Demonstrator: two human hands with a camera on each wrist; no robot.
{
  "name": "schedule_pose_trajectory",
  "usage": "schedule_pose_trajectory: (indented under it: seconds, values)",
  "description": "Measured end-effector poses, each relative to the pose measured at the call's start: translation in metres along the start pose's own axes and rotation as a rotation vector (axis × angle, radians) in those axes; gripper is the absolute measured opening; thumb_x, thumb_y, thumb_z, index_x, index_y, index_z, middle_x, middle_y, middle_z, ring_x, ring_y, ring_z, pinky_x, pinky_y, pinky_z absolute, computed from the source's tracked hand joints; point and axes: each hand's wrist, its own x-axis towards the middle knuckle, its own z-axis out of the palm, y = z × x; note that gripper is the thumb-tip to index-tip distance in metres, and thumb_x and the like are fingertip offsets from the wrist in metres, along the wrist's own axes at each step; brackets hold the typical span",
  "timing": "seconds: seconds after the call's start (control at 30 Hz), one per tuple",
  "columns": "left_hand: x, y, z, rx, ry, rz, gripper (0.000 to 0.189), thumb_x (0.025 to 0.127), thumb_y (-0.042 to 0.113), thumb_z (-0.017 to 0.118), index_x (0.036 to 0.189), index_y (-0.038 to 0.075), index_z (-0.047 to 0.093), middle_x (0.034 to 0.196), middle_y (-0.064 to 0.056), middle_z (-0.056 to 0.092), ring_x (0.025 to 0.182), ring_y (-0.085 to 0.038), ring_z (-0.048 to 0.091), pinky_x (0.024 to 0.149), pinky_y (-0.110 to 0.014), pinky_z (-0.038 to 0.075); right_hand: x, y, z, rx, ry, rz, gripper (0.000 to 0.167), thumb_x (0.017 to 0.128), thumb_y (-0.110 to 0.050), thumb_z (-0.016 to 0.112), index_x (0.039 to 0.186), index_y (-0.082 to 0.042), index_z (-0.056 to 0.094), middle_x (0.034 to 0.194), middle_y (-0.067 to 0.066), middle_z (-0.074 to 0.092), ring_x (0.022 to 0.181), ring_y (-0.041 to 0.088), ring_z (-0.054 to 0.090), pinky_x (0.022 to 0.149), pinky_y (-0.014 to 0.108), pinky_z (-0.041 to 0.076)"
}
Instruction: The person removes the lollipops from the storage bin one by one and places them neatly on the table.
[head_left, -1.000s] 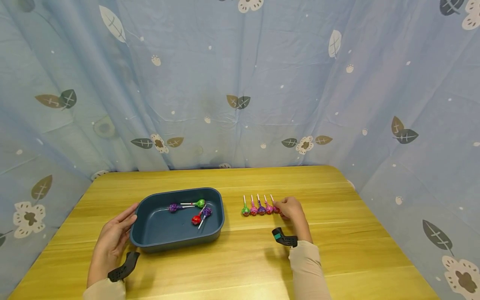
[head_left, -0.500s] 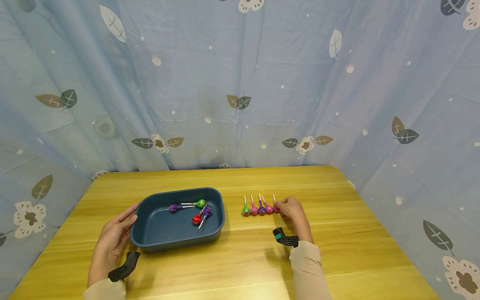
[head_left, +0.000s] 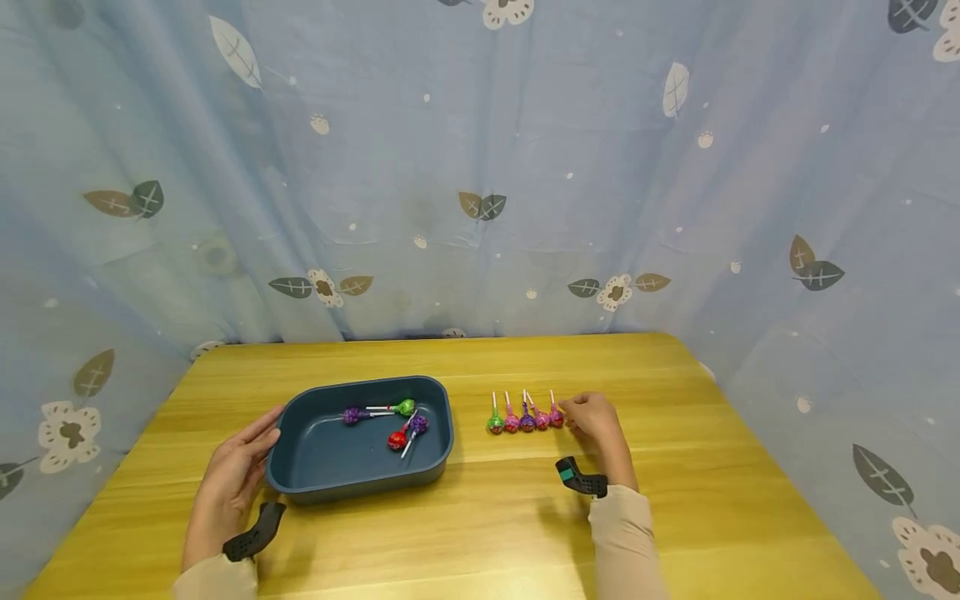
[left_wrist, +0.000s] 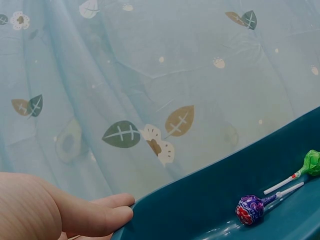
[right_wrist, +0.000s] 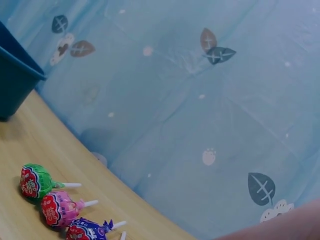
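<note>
A dark blue plastic bin [head_left: 360, 486] stands on the left of the table. My left hand [head_left: 234, 467] touches its left end, thumb and fingers fairly straight at the rim. Inside lie a purple lollipop [head_left: 352, 415], a green lollipop [head_left: 406, 407], a red lollipop [head_left: 397, 440] and another purple one. To the right, several lollipops lie in a row, sticks pointing away, from a green lollipop [head_left: 496, 425] to a dark pink lollipop [head_left: 556, 418] at the right end. My right hand [head_left: 596, 421] is just right of that last one, fingers loosely bent, holding nothing visible.
The wooden table [head_left: 450, 550] ends at a blue patterned curtain [head_left: 480, 167] at the back. In the right wrist view, part of the bin [right_wrist: 15, 82] shows beyond the row, and a pink lollipop [right_wrist: 57, 210] lies beside the green one.
My right hand has drawn slightly right, off the dark pink lollipop, whose head now shows. The stick of the pink one beside it has tilted left. My left hand stays at the bin.
</note>
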Motion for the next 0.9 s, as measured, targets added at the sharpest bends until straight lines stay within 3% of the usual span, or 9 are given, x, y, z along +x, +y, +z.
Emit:
schedule_pose_trajectory:
  seconds: [0.13,0.3,0.5,0.67,0.9]
  values:
    - [0.002,-0.002,0.004,0.012,0.000,-0.001,0.037,0.097,0.013,0.060,0.130,0.030,0.062,0.106,0.021,0.066,0.095,-0.001,0.065,0.075,-0.018,0.053,-0.003,0.004,-0.006,0.008,0.033,-0.022,0.031,0.096,-0.023,0.060,0.107,0.007,0.062,0.096,0.020,0.063,0.075,0.029,0.063,0.066,0.038,0.054]
    - [0.002,-0.002,0.003,-0.017,0.019,-0.010,0.032,0.098,0.012,0.060,0.119,0.034,0.070,0.104,0.020,0.067,0.091,-0.002,0.066,0.073,-0.018,0.053,-0.003,0.002,-0.006,0.047,0.052,-0.105,0.031,0.096,-0.021,0.061,0.112,0.006,0.061,0.106,0.022,0.061,0.083,0.033,0.064,0.067,0.039,0.054]
    - [0.001,0.000,0.002,-0.013,0.019,-0.010,0.034,0.098,0.013,0.059,0.126,0.030,0.065,0.105,0.020,0.067,0.090,-0.002,0.066,0.073,-0.018,0.053,-0.010,-0.013,0.002,0.208,0.050,-0.188,0.031,0.097,-0.018,0.061,0.118,0.005,0.061,0.112,0.022,0.058,0.098,0.040,0.061,0.078,0.045,0.056]
    - [0.001,0.001,0.002,-0.008,0.036,-0.005,0.034,0.098,0.012,0.059,0.125,0.031,0.066,0.104,0.019,0.068,0.088,-0.002,0.067,0.070,-0.016,0.053,-0.015,-0.031,0.019,0.333,-0.016,-0.234,0.030,0.097,-0.014,0.061,0.120,0.006,0.060,0.110,0.020,0.058,0.101,0.043,0.059,0.079,0.048,0.055]
    - [0.000,0.002,0.002,-0.024,0.049,-0.018,0.033,0.097,0.012,0.060,0.124,0.031,0.067,0.104,0.019,0.068,0.089,-0.002,0.067,0.068,-0.016,0.052,-0.022,-0.053,0.049,0.368,-0.131,-0.285,0.026,0.096,-0.013,0.062,0.116,0.003,0.062,0.106,0.016,0.059,0.096,0.039,0.061,0.076,0.048,0.056]
